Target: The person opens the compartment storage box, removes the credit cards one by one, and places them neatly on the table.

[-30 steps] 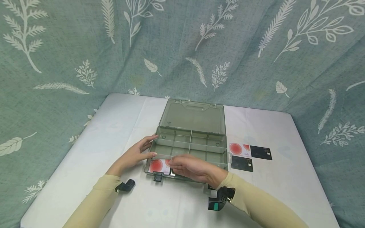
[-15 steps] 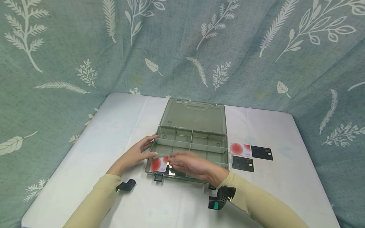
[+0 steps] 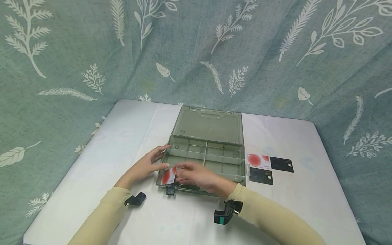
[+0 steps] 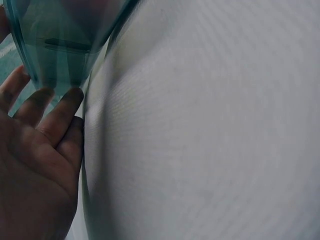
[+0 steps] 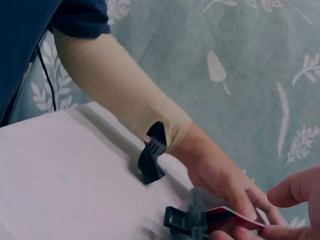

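A white plastic card (image 3: 167,176) with a red circle stands tilted in the front left compartment of a greenish see-through compartment box (image 3: 211,192). My right hand (image 3: 197,177) reaches in from the right, its fingers curled at the card's raised edge. In the right wrist view a dark stripe shows on the back of the card (image 5: 232,216), and the thumb stays a little apart from it. My left hand (image 3: 146,166) rests along the box's left side, thumb over the rim. Its fingertips touch the wall in the left wrist view.
The box lid (image 3: 208,126) lies folded back behind it. Right of the box are a white-and-red card (image 3: 255,161), a black card (image 3: 278,164) and another black card (image 3: 260,176). A white cloth (image 3: 183,224) covers the table; a leaf-patterned curtain (image 3: 183,51) hangs around it.
The card lay flat in the compartment; its right edge has risen. My right hand has shifted slightly left along with that edge. The left hand has stayed in place.
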{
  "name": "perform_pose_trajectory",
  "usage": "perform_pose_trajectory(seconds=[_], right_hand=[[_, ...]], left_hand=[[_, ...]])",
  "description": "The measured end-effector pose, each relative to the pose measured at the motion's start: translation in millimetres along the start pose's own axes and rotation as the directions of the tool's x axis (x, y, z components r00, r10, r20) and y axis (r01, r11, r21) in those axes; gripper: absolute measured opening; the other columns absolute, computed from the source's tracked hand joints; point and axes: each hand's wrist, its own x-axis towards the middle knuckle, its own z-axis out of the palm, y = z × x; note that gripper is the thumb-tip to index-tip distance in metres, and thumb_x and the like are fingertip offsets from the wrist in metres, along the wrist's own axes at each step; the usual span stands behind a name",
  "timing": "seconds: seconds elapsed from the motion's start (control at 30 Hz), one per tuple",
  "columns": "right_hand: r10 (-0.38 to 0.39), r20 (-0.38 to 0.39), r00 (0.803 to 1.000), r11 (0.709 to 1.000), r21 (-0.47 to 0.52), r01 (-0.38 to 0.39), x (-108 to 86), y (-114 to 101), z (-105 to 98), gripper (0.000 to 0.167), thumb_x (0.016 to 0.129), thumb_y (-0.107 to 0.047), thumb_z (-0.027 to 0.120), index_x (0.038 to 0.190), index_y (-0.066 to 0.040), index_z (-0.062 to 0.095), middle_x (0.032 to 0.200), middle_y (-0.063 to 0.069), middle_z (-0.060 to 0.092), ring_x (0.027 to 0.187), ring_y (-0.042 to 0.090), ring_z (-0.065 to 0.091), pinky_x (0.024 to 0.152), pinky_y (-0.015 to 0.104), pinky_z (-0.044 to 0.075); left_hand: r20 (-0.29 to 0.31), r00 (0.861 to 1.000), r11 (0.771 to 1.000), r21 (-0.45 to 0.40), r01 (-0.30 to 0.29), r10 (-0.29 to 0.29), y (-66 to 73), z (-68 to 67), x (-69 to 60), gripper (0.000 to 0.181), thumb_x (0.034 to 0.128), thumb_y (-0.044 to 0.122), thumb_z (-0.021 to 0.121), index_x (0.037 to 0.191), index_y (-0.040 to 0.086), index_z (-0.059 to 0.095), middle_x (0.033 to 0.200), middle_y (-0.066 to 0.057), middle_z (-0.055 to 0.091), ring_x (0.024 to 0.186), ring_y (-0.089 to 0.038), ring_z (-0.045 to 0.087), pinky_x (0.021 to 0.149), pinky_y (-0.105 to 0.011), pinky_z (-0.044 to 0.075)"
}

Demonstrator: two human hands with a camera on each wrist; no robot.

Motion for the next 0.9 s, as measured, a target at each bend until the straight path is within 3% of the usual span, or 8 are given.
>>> perform_pose_trajectory(seconds=[0.23,0.57,0.9], right_hand=[[-0.008,-0.105,0.994,0.997,-0.072,0.000,10.6,8,7,0.043,0.102,-0.011,0.062,0.143,-0.002,0.053,0.119,0.016,0.070,0.105,0.028,0.071,0.094,0.039,0.059],[-0.071,-0.207,0.976,0.994,-0.095,0.052,21.2,13,17,0.033,0.096,-0.011,0.071,0.126,-0.002,0.060,0.097,0.013,0.075,0.082,0.023,0.074,0.077,0.036,0.064],[-0.084,-0.231,0.969,0.991,-0.118,0.058,21.8,12,19,0.029,0.095,-0.002,0.069,0.123,0.000,0.061,0.091,0.014,0.073,0.074,0.023,0.073,0.069,0.035,0.065]], left_hand=[[0.002,1.000,1.000,-0.003,-0.007,0.007,0.3,0.4,0.0,0.075,0.0938,0.037,0.075,0.157,0.036,0.035,0.167,0.000,0.024,0.150,-0.041,0.027,0.118,-0.064,0.028],[0.004,1.000,1.000,-0.009,-0.017,0.017,0.4,-0.2,-0.2,0.075,0.0941,0.036,0.075,0.157,0.036,0.034,0.167,0.000,0.023,0.150,-0.041,0.027,0.119,-0.062,0.029],[0.000,1.000,1.000,0.002,-0.007,0.007,-0.6,0.4,0.0,0.074,0.0941,0.037,0.075,0.157,0.037,0.035,0.167,-0.002,0.023,0.150,-0.042,0.027,0.118,-0.064,0.029]])
